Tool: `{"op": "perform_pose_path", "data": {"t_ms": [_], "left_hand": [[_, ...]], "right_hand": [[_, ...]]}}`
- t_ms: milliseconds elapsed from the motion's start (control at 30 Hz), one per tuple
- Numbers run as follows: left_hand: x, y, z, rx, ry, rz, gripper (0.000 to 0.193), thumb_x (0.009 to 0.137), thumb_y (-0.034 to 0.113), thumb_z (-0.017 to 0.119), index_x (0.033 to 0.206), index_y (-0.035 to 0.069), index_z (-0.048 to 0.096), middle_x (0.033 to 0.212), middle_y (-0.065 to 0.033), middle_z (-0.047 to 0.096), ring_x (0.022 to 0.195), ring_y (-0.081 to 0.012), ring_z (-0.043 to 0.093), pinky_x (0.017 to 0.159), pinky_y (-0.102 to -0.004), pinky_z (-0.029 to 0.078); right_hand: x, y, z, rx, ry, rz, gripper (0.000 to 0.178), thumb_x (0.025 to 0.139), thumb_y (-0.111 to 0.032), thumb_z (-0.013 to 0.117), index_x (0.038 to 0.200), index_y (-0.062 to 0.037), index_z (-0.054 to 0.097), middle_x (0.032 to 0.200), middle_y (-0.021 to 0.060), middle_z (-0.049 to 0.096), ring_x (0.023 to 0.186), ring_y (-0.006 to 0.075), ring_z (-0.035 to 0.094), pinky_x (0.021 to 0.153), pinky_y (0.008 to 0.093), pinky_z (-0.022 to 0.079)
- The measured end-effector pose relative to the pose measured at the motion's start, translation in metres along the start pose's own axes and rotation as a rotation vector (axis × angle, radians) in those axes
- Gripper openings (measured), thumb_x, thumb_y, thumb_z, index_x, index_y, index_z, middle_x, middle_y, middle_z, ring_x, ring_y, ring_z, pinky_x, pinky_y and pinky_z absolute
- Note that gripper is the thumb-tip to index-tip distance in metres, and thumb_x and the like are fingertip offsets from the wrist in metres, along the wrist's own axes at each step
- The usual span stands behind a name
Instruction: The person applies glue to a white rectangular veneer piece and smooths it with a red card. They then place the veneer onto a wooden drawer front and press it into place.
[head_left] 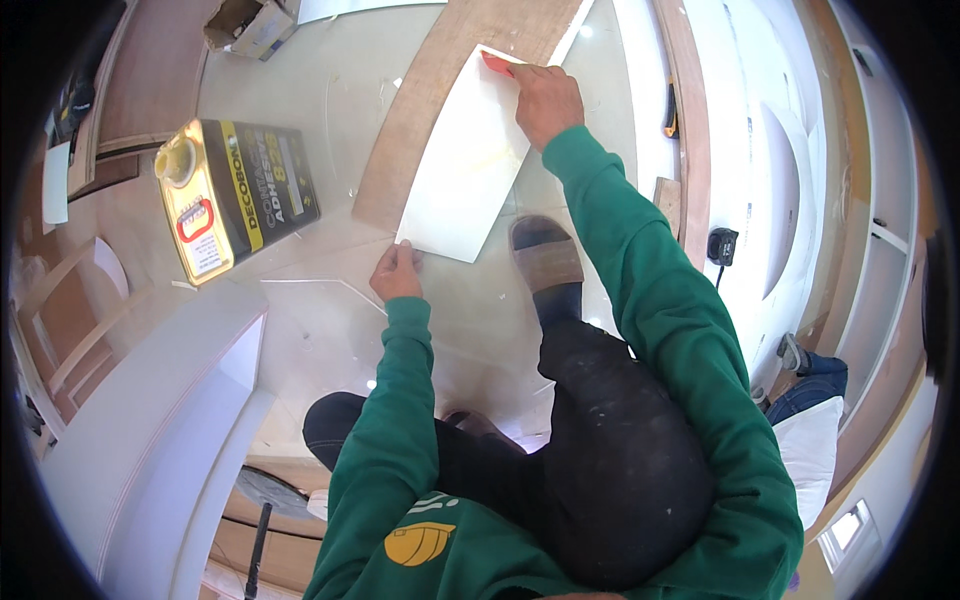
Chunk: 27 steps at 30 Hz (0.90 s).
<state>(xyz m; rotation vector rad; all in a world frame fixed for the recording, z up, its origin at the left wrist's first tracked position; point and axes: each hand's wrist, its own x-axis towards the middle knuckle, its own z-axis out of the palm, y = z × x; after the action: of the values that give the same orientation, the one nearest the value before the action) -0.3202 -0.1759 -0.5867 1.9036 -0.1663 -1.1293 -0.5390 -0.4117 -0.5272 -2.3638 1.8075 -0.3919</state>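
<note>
A white rectangular sheet (465, 165) lies at a slant, partly over a brown wooden board (415, 110). At its near left corner my left hand (398, 272) is closed, thumb and fingers pinching the edge. Over the far end of the sheet, my right hand (548, 103) is closed on a small flat red scraper (494, 64), whose blade rests at the sheet's far left corner. A faint yellowish smear shows on the sheet near its right side.
To the left stands a black, yellow and gold rectangular metal can (262, 195) with a round spout. A cardboard box (250, 28) is at the far left, a white cabinet piece (165, 430) at the near left. My sandalled foot (546, 252) is beside the sheet. A black charger (721, 246) lies right.
</note>
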Motion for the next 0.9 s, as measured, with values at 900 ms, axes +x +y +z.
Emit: {"op": "perform_pose_path", "data": {"t_ms": [900], "left_hand": [[0.000,-0.006,-0.001,-0.045,0.005,0.019,0.031,0.089,0.017,0.067,0.103,-0.011,0.064,0.082,-0.0101,0.066,0.071,-0.0164,0.064,0.062,-0.0276,0.053]], "right_hand": [[-0.048,-0.009,0.010,0.215,-0.123,-0.283,0.027,0.078,0.000,0.053,0.100,-0.0043,0.067,0.092,0.0141,0.069,0.086,0.0344,0.062,0.081,0.0430,0.049]]}}
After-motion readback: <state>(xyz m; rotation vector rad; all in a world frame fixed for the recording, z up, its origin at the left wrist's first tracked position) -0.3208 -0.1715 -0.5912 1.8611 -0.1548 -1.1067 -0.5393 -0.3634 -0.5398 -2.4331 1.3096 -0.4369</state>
